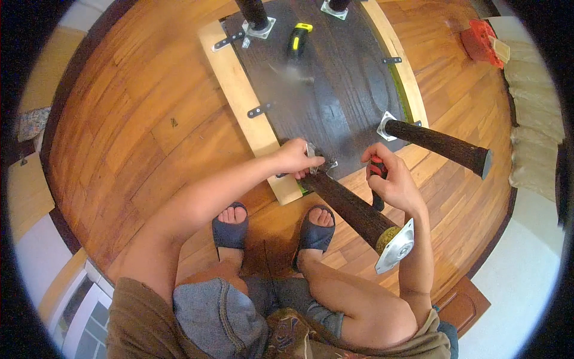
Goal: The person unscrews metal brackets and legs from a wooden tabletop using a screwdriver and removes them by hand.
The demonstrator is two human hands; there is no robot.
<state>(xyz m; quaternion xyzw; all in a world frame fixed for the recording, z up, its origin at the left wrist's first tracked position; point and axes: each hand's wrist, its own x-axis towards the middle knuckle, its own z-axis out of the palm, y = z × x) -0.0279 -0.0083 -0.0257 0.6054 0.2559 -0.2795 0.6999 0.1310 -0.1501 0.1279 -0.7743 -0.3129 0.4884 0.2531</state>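
A dark wooden tabletop (323,113) with pale wood strips along two sides lies on the floor before me, underside up. My left hand (294,158) is at its near corner, fingers closed in a pinch by a small shiny piece (311,151); I cannot tell if that is metal or clear plastic. Below the fingers a dark, bark-textured leg (347,206) extends towards me, with a metal plate (396,246) at its near end. My right hand (391,179) is closed round a red-and-black screwdriver (377,169), right of the leg; its tip is not distinguishable.
Another leg (439,143) stands at the right edge on a square plate, and two more at the far end. A black-and-yellow hammer (297,43) lies on the tabletop, its head blurred. Black brackets (259,110) join the strips. A red bag-like object (480,43) is far right.
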